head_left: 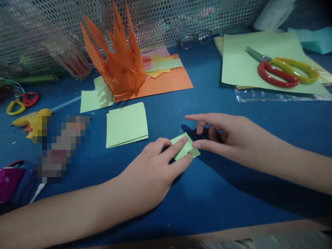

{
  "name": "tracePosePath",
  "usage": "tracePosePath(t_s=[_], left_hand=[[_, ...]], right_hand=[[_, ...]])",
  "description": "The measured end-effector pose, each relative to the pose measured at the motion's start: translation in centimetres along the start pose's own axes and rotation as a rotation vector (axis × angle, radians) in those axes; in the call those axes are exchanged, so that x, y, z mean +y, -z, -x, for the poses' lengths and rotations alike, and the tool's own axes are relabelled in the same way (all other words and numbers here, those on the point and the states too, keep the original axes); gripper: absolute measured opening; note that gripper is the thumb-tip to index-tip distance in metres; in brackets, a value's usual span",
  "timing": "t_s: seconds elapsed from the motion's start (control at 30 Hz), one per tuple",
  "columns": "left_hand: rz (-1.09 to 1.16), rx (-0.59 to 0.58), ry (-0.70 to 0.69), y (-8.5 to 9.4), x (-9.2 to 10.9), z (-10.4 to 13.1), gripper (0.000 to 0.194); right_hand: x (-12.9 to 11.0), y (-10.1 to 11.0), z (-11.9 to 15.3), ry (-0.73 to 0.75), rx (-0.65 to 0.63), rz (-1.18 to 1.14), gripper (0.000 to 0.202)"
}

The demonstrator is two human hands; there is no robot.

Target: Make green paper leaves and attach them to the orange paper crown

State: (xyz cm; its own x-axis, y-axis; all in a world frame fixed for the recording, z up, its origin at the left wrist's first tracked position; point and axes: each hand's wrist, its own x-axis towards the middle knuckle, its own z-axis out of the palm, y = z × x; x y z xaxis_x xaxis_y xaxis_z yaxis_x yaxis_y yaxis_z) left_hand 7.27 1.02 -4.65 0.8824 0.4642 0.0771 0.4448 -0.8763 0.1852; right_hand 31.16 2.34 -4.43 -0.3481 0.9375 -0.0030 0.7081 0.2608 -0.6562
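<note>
A small piece of light green paper (186, 152) lies on the blue table, its near right part bent up a little. My left hand (158, 166) holds it down, with index fingertip and thumb pressed on it and the other fingers curled. My right hand (223, 135) is open at the paper's right side. Its index finger stretches out above the table, and the thumb tip is at the paper's edge; whether it touches I cannot tell. Left of the paper sits a stack of light green square sheets (127, 126).
An orange folded-paper model (121, 65) stands on an orange sheet (168, 83). Red-and-yellow scissors (278, 71) lie on green sheets (234, 62) at right. Leftward are a yellow glue gun (36, 119), a jar (70, 60) and a blurred-out object (62, 148). Eyeglasses (195, 39) rest by the mesh panel (166, 20).
</note>
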Motion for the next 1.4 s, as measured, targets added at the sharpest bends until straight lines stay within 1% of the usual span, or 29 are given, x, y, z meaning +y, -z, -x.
tracePosePath(t_s=[0.1, 0.2, 0.37, 0.5, 0.67, 0.77, 0.83, 0.93, 1.0, 1.03, 1.07, 1.1, 1.17, 1.23, 1.27, 1.33, 1.4], left_hand=[[0.018, 0.017, -0.004, 0.2, 0.0, -0.2, 0.047], [-0.062, 0.053, -0.041, 0.6, -0.1, -0.3, 0.046], [-0.205, -0.01, -0.092, 1.3, 0.3, -0.3, 0.045], [-0.217, -0.045, -0.086, 1.8, 0.9, 0.1, 0.044], [-0.07, -0.089, 0.035, 2.8, 1.0, 0.3, 0.032], [0.062, -0.092, 0.137, 3.5, 0.7, 0.2, 0.032], [0.141, -0.065, 0.218, 3.8, 0.7, 0.2, 0.027], [0.194, 0.027, 0.304, 3.7, 0.7, 0.1, 0.01], [0.224, 0.094, 0.325, 3.4, 0.6, 0.2, 0.032], [0.234, 0.128, 0.324, 3.2, 0.5, 0.2, 0.041], [0.237, 0.16, 0.32, 3.1, 0.4, 0.2, 0.045], [0.232, 0.186, 0.313, 3.0, 0.3, 0.2, 0.044], [0.217, 0.233, 0.284, 2.8, 0.0, 0.1, 0.036], [0.204, 0.257, 0.245, 2.7, -0.3, -0.1, 0.026], [0.2, 0.246, 0.226, 2.6, -0.4, -0.2, 0.022], [0.194, 0.188, 0.198, 2.5, -0.6, -0.3, 0.015], [0.179, 0.119, 0.177, 2.2, -0.8, -0.4, 0.01]], right_hand=[[0.2, -0.5, 0.3, 0.079, 0.044, 0.12, 0.048], [0.1, -0.8, 0.8, 0.091, 0.057, 0.214, 0.043], [-0.6, -1.3, 1.0, 0.1, 0.114, 0.36, 0.039], [-0.8, -1.5, 0.8, 0.104, 0.127, 0.334, 0.034], [-0.8, -1.4, 0.8, 0.109, 0.108, 0.301, 0.031], [-0.9, -1.2, 0.7, 0.111, 0.105, 0.263, 0.027], [-1.0, -1.1, 0.5, 0.116, 0.097, 0.188, 0.023], [-1.2, -0.7, 0.3, 0.115, 0.079, 0.029, 0.012], [-1.4, -0.6, 0.4, 0.134, 0.113, -0.031, 0.01], [-1.4, -0.5, 0.5, 0.161, 0.143, -0.037, 0.01], [-1.5, -0.5, 0.7, 0.203, 0.177, -0.03, 0.009], [-1.5, -0.4, 0.8, 0.25, 0.204, -0.015, 0.009], [-1.5, -0.4, 1.0, 0.337, 0.206, 0.031, 0.012], [-1.4, -0.3, 1.0, 0.437, 0.171, 0.097, 0.016], [-1.3, -0.4, 0.9, 0.497, 0.155, 0.134, 0.018], [-1.1, -0.5, 0.6, 0.622, 0.121, 0.179, 0.018], [-0.7, -0.7, 0.3, 0.668, 0.066, 0.166, 0.016]])
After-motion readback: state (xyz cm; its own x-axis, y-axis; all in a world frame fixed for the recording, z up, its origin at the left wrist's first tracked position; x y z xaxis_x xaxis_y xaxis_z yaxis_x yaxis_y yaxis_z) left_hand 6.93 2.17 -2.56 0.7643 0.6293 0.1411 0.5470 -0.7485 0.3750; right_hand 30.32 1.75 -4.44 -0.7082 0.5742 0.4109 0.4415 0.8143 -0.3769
